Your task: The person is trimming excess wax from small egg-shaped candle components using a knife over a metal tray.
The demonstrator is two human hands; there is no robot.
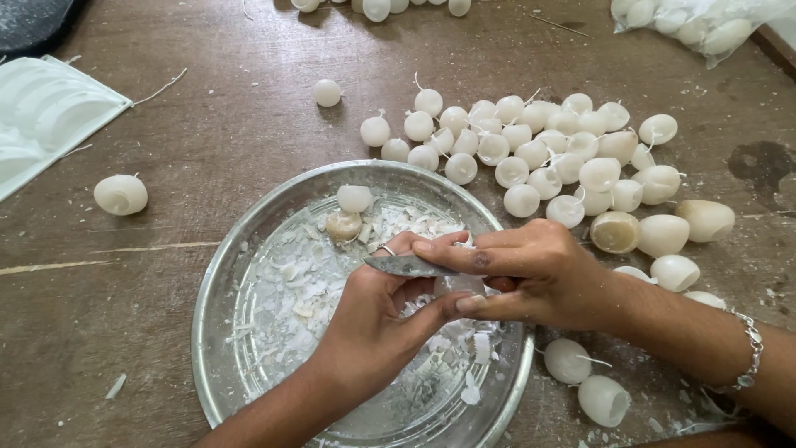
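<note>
A round, shallow metal pan (pixel 249 249) sits on the worn brown wooden counter (pixel 207 149), and it holds a loose bed of thin white wax shavings (pixel 307 282), one small white ball-shaped candle (pixel 355 198) near its far rim and a tan, partly trimmed wax lump (pixel 343 225) just beside that. Both hands work above the middle of the pan. The left hand (pixel 373 323) is curled around a small white wax piece (pixel 458 284), its thumb pressed up against it, and most of that piece is hidden between the two hands. The right hand (pixel 539 274) pinches a flat grey metal blade (pixel 406 265) between thumb and forefinger; the blade's long axis lies nearly level across the view, its tip pointing left over the left hand's fingers. A silver chain bracelet (pixel 750 340) circles the right wrist. Beyond the pan lies a dense heap of white ball-shaped candles with short wicks (pixel 539 149), with larger egg-shaped ones (pixel 663 235) at its right edge. At the far right corner a clear plastic bag (pixel 705 25) holds more white candles. A white moulded plastic tray (pixel 41 116) rests at the left edge, and a single white candle (pixel 121 195) lies near it.
</note>
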